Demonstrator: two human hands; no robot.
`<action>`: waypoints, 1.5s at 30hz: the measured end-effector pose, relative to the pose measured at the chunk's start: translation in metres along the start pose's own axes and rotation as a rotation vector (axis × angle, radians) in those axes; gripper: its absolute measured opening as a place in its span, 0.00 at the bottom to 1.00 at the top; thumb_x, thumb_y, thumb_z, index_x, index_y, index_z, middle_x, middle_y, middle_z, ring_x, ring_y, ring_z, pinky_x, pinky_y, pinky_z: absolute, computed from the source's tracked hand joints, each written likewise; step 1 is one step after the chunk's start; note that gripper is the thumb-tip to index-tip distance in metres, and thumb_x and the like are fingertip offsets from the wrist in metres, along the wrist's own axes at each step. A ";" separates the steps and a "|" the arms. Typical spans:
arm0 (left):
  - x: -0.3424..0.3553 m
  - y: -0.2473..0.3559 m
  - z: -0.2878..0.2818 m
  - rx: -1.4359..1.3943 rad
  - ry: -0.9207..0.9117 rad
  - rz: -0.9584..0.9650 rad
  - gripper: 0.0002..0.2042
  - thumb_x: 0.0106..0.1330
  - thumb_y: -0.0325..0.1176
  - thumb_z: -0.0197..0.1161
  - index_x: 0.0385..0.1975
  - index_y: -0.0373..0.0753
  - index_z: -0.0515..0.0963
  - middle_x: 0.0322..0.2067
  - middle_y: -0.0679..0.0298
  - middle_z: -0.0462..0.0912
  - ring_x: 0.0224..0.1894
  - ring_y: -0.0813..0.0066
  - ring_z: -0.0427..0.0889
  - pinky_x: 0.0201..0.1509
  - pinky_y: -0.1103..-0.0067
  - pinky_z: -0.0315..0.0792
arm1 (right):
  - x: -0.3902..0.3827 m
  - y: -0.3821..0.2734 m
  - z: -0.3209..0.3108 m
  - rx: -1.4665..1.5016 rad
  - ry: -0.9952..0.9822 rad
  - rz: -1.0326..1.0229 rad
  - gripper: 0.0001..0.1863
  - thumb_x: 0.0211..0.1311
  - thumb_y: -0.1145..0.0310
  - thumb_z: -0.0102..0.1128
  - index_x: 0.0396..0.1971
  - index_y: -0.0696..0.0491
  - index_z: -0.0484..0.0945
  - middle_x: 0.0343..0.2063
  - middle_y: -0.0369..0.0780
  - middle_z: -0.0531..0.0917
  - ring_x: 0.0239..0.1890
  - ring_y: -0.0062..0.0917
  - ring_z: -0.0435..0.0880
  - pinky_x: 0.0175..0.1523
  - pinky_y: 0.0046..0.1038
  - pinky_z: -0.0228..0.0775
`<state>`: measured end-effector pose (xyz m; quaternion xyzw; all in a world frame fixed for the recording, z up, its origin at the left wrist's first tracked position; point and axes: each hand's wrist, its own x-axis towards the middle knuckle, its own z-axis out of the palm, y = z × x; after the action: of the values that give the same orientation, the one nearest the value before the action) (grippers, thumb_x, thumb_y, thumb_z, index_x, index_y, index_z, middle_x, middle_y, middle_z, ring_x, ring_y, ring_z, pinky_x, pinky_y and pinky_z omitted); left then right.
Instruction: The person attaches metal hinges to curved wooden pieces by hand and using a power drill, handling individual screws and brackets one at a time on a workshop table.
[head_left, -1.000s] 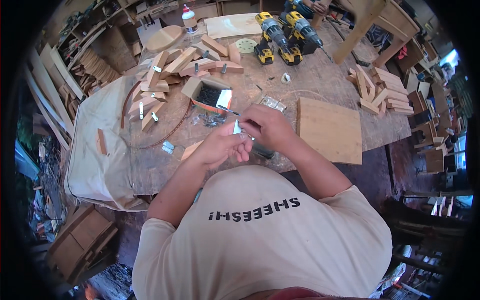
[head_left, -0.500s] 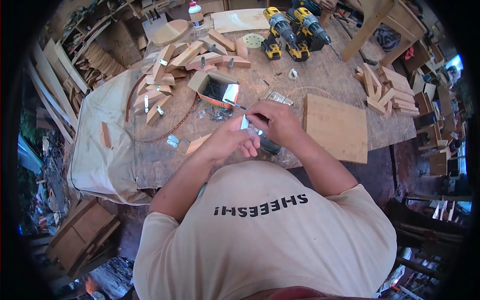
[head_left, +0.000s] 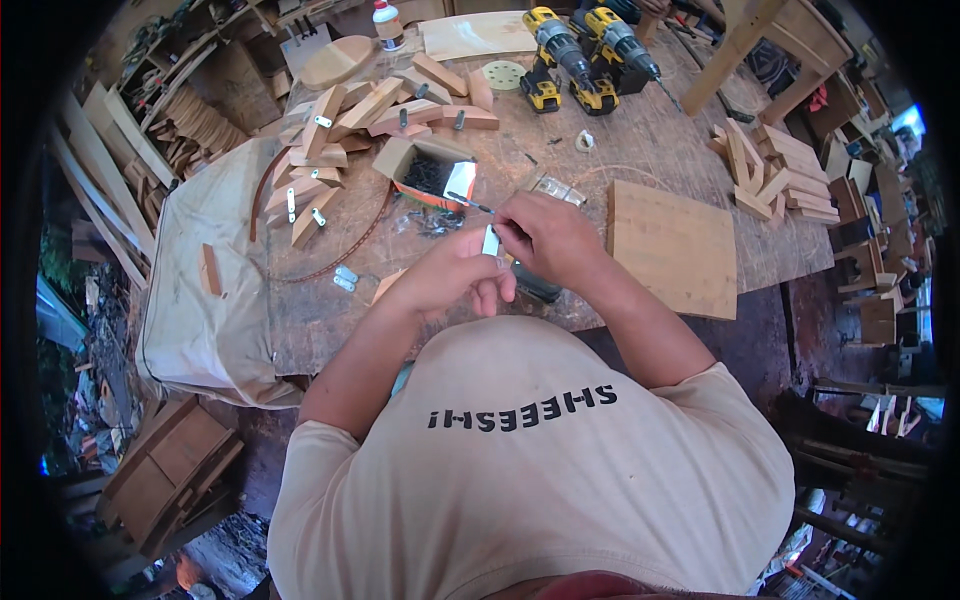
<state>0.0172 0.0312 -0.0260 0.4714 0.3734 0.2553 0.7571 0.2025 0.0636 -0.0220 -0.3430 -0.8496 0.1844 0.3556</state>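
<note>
My left hand (head_left: 455, 272) holds a small pale metal plate (head_left: 491, 241) upright between thumb and fingers, its other fingers curled below. Against the plate's upper end, my right hand (head_left: 550, 235) has its fingertips pinched; whatever is between them is too small or hidden to make out. A thin dark bit (head_left: 470, 203) sticks out to the left of the right hand's knuckles. Beneath that hand shows part of a dark object (head_left: 536, 284), mostly covered. Just beyond the hands stands an open cardboard box (head_left: 465, 184) of dark screws (head_left: 428, 176).
Cut wood blocks (head_left: 370, 108), several with metal plates, lie heaped at back left. Two yellow cordless drills (head_left: 545, 60) (head_left: 610, 60) stand at the back. A wooden board (head_left: 670, 250) lies right, with stacked wood pieces (head_left: 790, 170) beyond. Two loose plates (head_left: 345, 277) lie left of my hands.
My fingers have shifted slightly around the plate, which now shows more of its face. The left hand's lower fingers are a little more curled. The view has tilted slightly.
</note>
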 end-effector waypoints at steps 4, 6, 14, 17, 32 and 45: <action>-0.001 0.001 0.000 -0.035 -0.022 -0.028 0.08 0.65 0.28 0.50 0.43 0.38 0.69 0.25 0.61 0.81 0.18 0.79 0.80 0.19 0.86 0.71 | 0.000 0.002 0.003 -0.031 -0.013 -0.059 0.07 0.50 0.73 0.59 0.28 0.55 0.70 0.25 0.43 0.75 0.30 0.39 0.78 0.35 0.36 0.70; -0.002 0.002 0.001 -0.035 -0.020 -0.027 0.08 0.65 0.28 0.50 0.43 0.38 0.69 0.25 0.61 0.81 0.18 0.79 0.80 0.19 0.86 0.71 | 0.000 0.002 0.003 -0.015 -0.009 -0.071 0.07 0.50 0.74 0.59 0.28 0.55 0.70 0.26 0.43 0.75 0.31 0.39 0.77 0.35 0.37 0.70; -0.003 0.004 -0.001 -0.016 0.025 -0.039 0.11 0.64 0.26 0.47 0.45 0.38 0.68 0.27 0.59 0.81 0.20 0.77 0.81 0.21 0.85 0.72 | -0.002 -0.002 -0.002 0.102 0.017 -0.018 0.10 0.54 0.74 0.62 0.36 0.55 0.75 0.28 0.42 0.77 0.29 0.35 0.79 0.33 0.31 0.71; -0.004 0.005 0.004 0.101 0.077 -0.033 0.12 0.64 0.25 0.45 0.47 0.37 0.67 0.28 0.59 0.81 0.22 0.77 0.81 0.23 0.85 0.72 | -0.002 0.001 0.000 0.088 0.033 -0.034 0.09 0.53 0.74 0.64 0.35 0.54 0.78 0.27 0.42 0.78 0.29 0.35 0.80 0.34 0.30 0.71; 0.002 0.008 0.011 0.394 0.124 -0.051 0.14 0.64 0.24 0.43 0.49 0.34 0.64 0.26 0.60 0.80 0.23 0.77 0.80 0.26 0.83 0.73 | -0.002 0.006 0.002 -0.033 0.079 -0.079 0.06 0.46 0.72 0.63 0.25 0.53 0.75 0.23 0.40 0.78 0.27 0.36 0.79 0.33 0.34 0.72; -0.005 0.022 0.023 0.542 0.128 -0.069 0.11 0.63 0.23 0.43 0.45 0.34 0.65 0.22 0.64 0.76 0.19 0.79 0.76 0.23 0.83 0.73 | -0.010 0.002 0.005 -0.101 0.126 -0.090 0.08 0.45 0.73 0.61 0.25 0.54 0.71 0.23 0.42 0.75 0.28 0.37 0.78 0.33 0.36 0.71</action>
<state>0.0318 0.0246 0.0018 0.6267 0.4910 0.1492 0.5865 0.2047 0.0578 -0.0312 -0.3328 -0.8483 0.1033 0.3987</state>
